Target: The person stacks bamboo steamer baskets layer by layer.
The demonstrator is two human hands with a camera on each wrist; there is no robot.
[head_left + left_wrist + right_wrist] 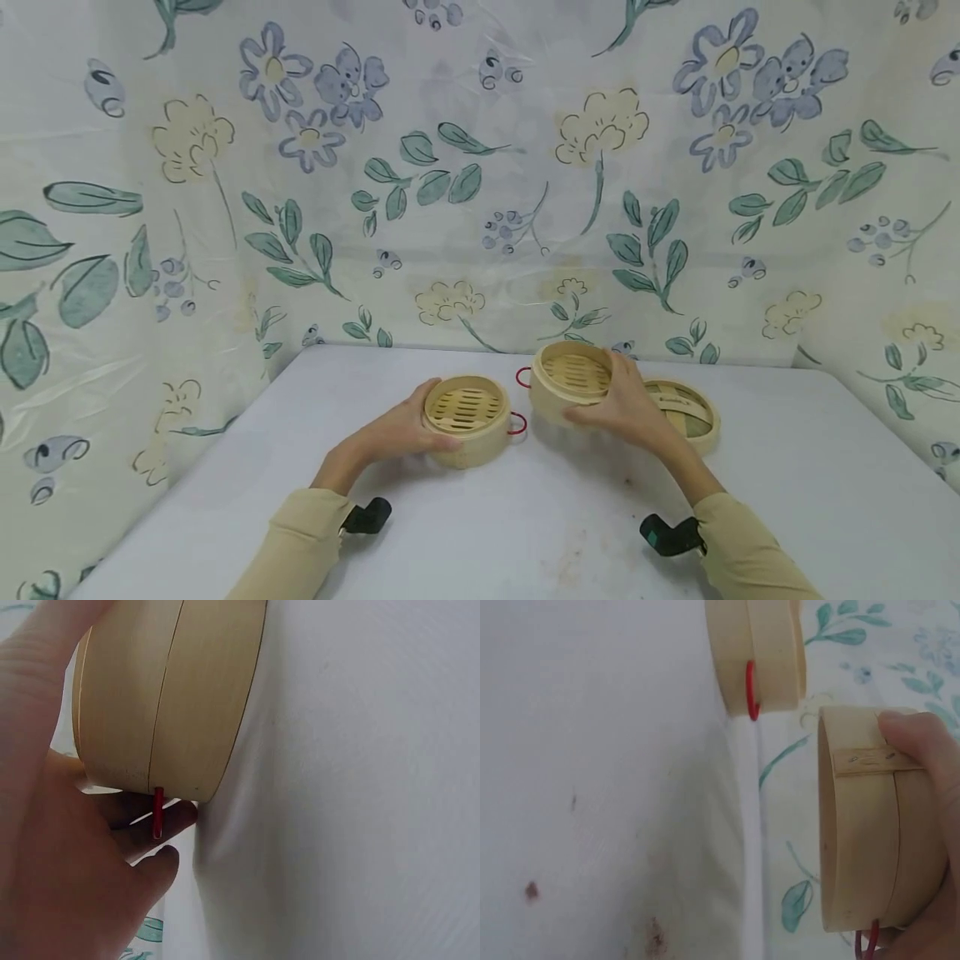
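Note:
My left hand (416,427) holds a round bamboo steamer basket (480,450) by its left side, thumb at the front. This basket has a slatted base inside and a red loop handle, and it stands on the table. To its right, my right hand (626,404) grips a second bamboo steamer basket (551,403), raised off the table and slightly tilted. In the right wrist view the thumb presses the wall of this raised basket (862,840), whose lower rim is apart from the table. A woven bamboo lid (693,425) lies behind the right wrist.
The white table (480,542) has small reddish-brown stains near the front. Floral cloth (480,208) hangs behind and at the sides. A black wrist camera (367,515) sits on the left sleeve, another black camera (667,535) on the right sleeve.

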